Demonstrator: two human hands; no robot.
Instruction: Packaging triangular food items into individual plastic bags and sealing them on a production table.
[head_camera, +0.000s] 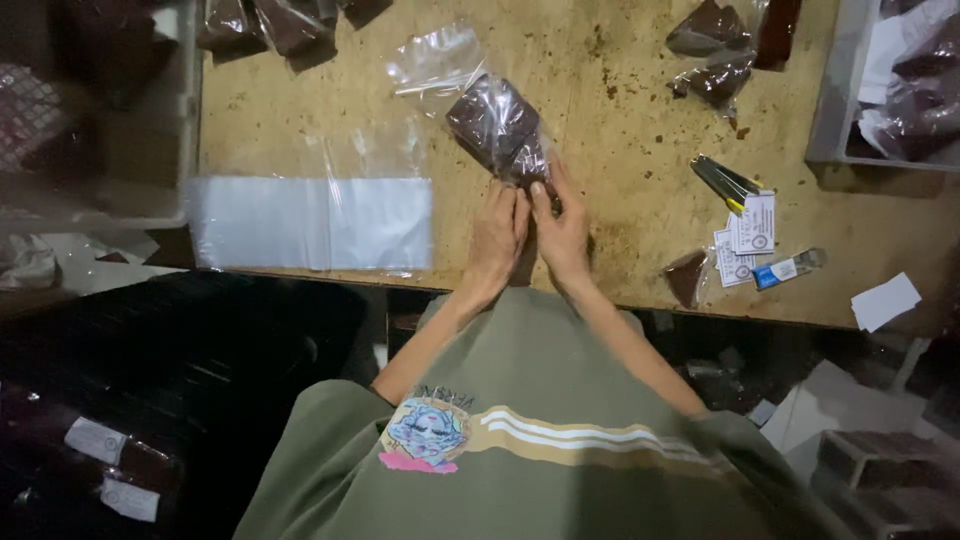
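Head | both hands (530, 235) pinch dark bagged block (500, 128) | plastic sheets (310, 222) left, labels (748, 240) right

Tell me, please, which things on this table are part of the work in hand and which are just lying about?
In hand:
left hand
right hand
clear bag of dark brown blocks

Lying about:
stack of flat clear bags
small paper labels
filled bags at the far edge
small tube

Person's olive-green short-sleeved shirt (560, 440), seen from above: cream and tan stripes cross the chest behind the right hand (562, 232); a pale blue and pink printed figure sits behind the left hand (495, 240); forearms and both hands bare
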